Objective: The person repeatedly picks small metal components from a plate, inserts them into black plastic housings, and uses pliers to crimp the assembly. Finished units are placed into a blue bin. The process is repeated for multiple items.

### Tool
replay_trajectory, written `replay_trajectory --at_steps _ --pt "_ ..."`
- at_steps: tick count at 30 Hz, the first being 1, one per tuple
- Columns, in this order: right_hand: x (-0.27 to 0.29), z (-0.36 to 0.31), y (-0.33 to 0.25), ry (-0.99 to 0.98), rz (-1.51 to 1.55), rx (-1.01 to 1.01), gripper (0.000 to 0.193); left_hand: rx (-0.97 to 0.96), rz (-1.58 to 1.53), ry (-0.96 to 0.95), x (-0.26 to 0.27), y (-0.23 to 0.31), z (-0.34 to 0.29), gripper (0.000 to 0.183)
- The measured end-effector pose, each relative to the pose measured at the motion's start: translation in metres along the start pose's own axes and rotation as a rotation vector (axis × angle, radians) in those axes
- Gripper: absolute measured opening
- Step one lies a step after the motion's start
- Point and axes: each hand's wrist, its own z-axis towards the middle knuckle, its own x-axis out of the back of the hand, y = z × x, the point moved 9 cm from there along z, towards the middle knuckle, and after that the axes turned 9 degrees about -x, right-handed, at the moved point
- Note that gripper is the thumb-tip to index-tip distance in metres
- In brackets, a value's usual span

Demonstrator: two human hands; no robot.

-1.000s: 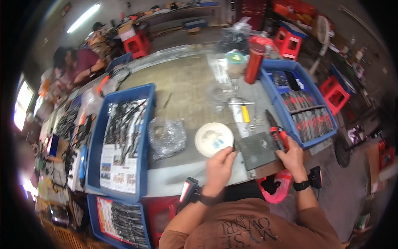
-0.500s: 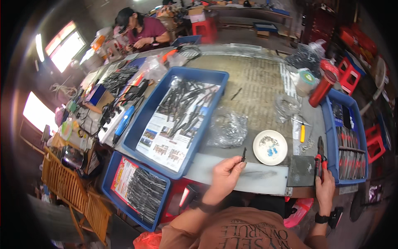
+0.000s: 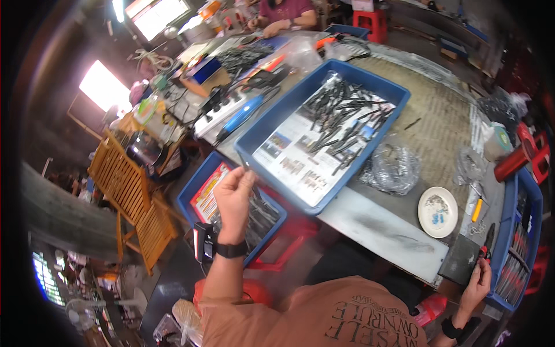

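L hand (image 3: 234, 194): I'm pinching a sm. dark piece (image 3: 247, 166), above lower bin (image 3: 267, 237), nr big bin (image 3: 282, 185); poss. dropping it if I'm rushing.
R hand (image 3: 477, 283): touching pliers (image 3: 485, 252); can't tell if I'm gripping.
Pliers: lying btwn dark plate (image 3: 458, 258) & R bin (image 3: 508, 211); poss. getting nudged b/c I'm reaching left.
Dish (image 3: 425, 211): holding sm. bits (image 3: 438, 215); poss. spilling if R hand's swinging.
Big bin: loose black strips (image 3: 335, 115) are lying crisscross; poss. hiding a dropped piece.

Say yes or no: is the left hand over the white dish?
No, the left hand is by the large blue tray, well left of the dish.
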Motion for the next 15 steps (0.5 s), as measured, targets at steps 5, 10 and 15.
replay_trajectory --at_steps 5,10,15 --pt "-0.025 0.005 0.004 -0.105 0.157 -0.014 0.021 0.111 0.168 0.158 0.102 -0.064 -0.003 0.015" --pt "-0.048 0.007 -0.002 -0.163 0.144 -0.003 0.020 0.380 0.374 0.237 0.178 -0.152 -0.027 0.011" --pt "-0.060 0.004 -0.007 -0.218 0.121 0.018 0.019 0.502 0.624 0.228 0.208 -0.213 -0.045 0.018"
